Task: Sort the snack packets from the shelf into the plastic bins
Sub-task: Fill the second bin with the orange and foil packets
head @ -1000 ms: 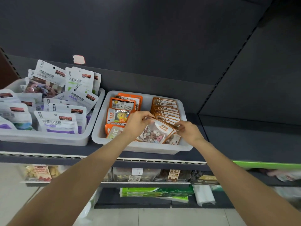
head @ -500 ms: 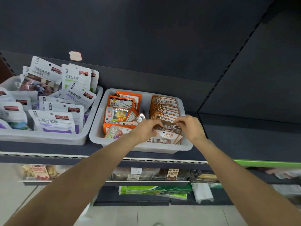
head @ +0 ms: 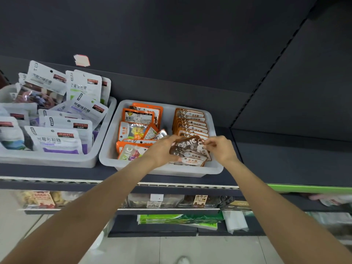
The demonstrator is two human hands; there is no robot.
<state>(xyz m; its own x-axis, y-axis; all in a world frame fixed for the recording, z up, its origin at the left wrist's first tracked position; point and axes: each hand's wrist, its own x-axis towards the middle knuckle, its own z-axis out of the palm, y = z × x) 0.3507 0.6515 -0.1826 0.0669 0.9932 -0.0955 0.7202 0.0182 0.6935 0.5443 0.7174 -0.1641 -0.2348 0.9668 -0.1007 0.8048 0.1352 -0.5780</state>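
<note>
A white plastic bin point(head: 215, 169) on the dark shelf holds orange packets point(head: 140, 119) on its left side and a row of brown stone-candy packets point(head: 192, 121) on its right. At the bin's front right lie more brown packets. The top one, a brown "MOSAIC" packet point(head: 187, 144), is gripped by my left hand point(head: 162, 151) at its left edge. My right hand point(head: 221, 148) pinches its right top corner. A second white bin point(head: 57, 159) to the left is full of white gummy packets point(head: 57, 141).
The shelf point(head: 285, 159) to the right of the bins is bare and dark, with a green price strip point(head: 308, 188) at its edge. Lower shelves carry more snacks and a green box point(head: 177, 219). A pink label point(head: 82, 60) sticks on the back panel.
The brown packet was upright with its clear window showing; both hands have tipped it down and forward onto the packets at the bin's front right. My hands stay on it.
</note>
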